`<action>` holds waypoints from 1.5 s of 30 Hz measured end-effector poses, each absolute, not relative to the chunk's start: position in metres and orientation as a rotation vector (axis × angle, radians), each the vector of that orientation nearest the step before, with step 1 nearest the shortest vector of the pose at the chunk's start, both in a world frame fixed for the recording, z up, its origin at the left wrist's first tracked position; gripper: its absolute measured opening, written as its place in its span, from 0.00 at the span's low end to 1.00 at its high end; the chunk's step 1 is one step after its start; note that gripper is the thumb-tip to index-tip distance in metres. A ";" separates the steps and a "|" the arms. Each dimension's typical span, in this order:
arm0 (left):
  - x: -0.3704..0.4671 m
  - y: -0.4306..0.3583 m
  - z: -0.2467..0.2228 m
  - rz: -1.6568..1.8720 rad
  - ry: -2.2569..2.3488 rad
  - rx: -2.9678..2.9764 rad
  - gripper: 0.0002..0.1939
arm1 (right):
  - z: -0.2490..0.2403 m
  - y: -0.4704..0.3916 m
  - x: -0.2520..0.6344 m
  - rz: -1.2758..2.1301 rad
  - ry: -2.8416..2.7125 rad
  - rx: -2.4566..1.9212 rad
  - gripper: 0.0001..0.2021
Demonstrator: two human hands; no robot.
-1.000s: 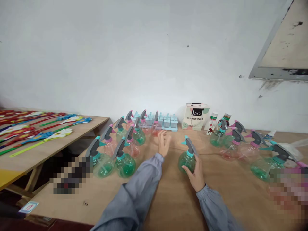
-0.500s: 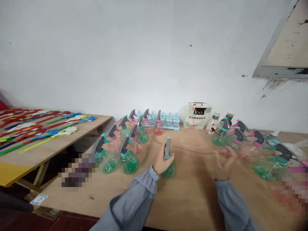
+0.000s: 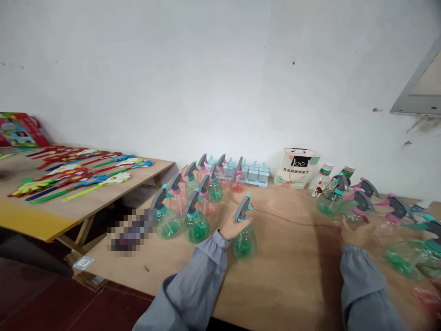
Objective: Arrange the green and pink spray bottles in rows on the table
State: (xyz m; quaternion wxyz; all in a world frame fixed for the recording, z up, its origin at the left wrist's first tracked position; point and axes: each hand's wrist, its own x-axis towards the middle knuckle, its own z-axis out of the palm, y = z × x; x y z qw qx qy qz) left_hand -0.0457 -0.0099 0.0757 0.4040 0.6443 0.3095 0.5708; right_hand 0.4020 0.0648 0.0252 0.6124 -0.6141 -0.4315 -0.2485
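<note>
My left hand (image 3: pixel 236 226) is closed round the neck of a green spray bottle (image 3: pixel 244 243) with a grey and teal head, upright on the wooden table (image 3: pixel 275 285). On the right, my right hand (image 3: pixel 358 231) reaches among several spray bottles, its fingers apart beside a bottle with a pink collar (image 3: pixel 360 204). A green bottle (image 3: pixel 329 202) stands just behind that hand. Left of my left hand, several green and pink spray bottles stand grouped, among them a green one (image 3: pixel 196 225).
At the wall are light blue moulds (image 3: pixel 257 177), a paper bag (image 3: pixel 294 170) and white-capped bottles (image 3: pixel 322 179). Colourful hand-shaped clappers (image 3: pixel 99 181) lie on the left table (image 3: pixel 37 218). More spray bottles (image 3: pixel 406 257) stand at the right edge.
My right hand has moved right, closer to the right-hand bottles. My left hand still holds the green bottle, whose head has turned to the right. The view has shifted left.
</note>
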 end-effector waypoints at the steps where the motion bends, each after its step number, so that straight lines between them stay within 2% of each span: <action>1: -0.048 -0.009 0.076 1.419 0.734 1.617 0.34 | 0.025 0.063 0.396 -0.577 -0.970 -1.444 0.44; 5: -0.053 -0.006 0.078 1.359 0.586 1.485 0.32 | 0.021 0.044 0.348 -0.519 -1.040 -1.474 0.48; 8: -0.053 -0.007 0.080 1.363 0.571 1.345 0.26 | 0.015 0.028 0.298 -0.424 -1.202 -1.405 0.45; 17: -0.053 -0.019 0.099 1.279 0.558 1.151 0.20 | 0.011 -0.009 0.207 -0.205 -1.436 -1.232 0.35; 22: -0.049 -0.021 0.101 1.309 0.556 1.157 0.19 | 0.009 -0.023 0.194 -0.170 -1.476 -1.212 0.33; 27: -0.047 -0.023 0.098 1.360 0.739 1.140 0.11 | 0.009 -0.027 0.194 -0.169 -1.481 -1.214 0.33; 35: -0.050 -0.025 0.107 1.334 0.738 1.208 0.18 | 0.010 -0.029 0.194 -0.170 -1.474 -1.224 0.33; 40: -0.051 -0.024 0.103 1.406 0.828 1.102 0.11 | 0.012 -0.031 0.194 -0.164 -1.467 -1.230 0.33; 45: -0.050 -0.025 0.105 1.394 0.831 1.087 0.10 | 0.011 -0.030 0.195 -0.178 -1.478 -1.199 0.32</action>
